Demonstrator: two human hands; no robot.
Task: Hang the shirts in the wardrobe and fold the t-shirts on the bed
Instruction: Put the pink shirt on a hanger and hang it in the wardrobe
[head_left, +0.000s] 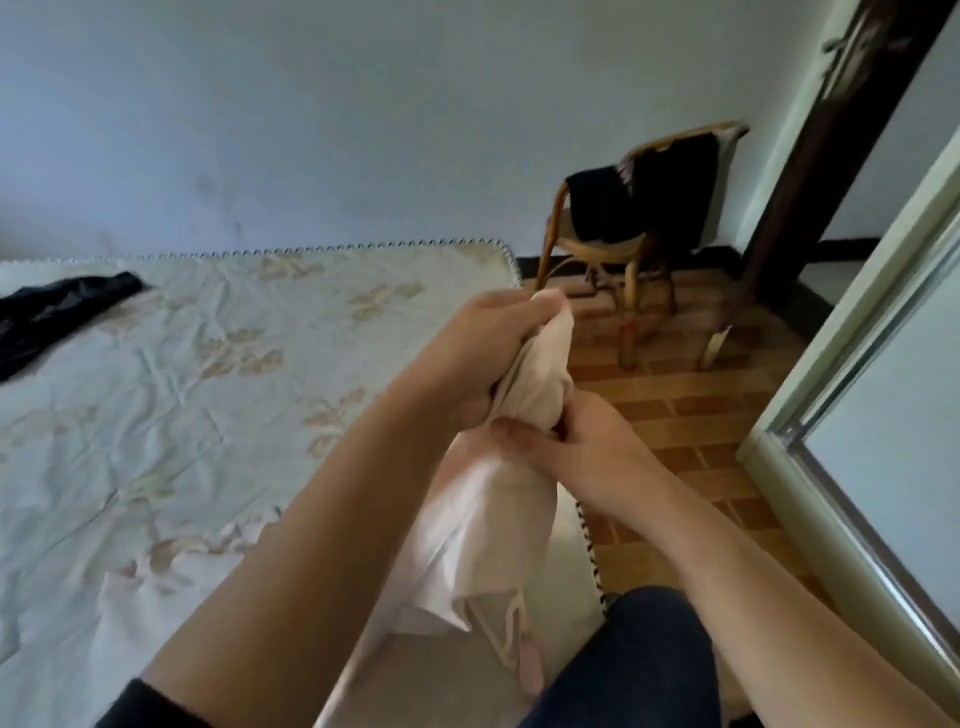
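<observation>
Two hands held one pale pink garment, bunched and creased, above the bed at its near right corner. The left hand was clenched round its top and the right hand pinched it lower down. One black garment lay at the bed's far left. One dark garment draped the single rattan chair beyond the bed's far corner. The bed wore a pale, wrinkled floral cover. A brick-patterned floor ran right of the bed, and a white wall stood behind it.
</observation>
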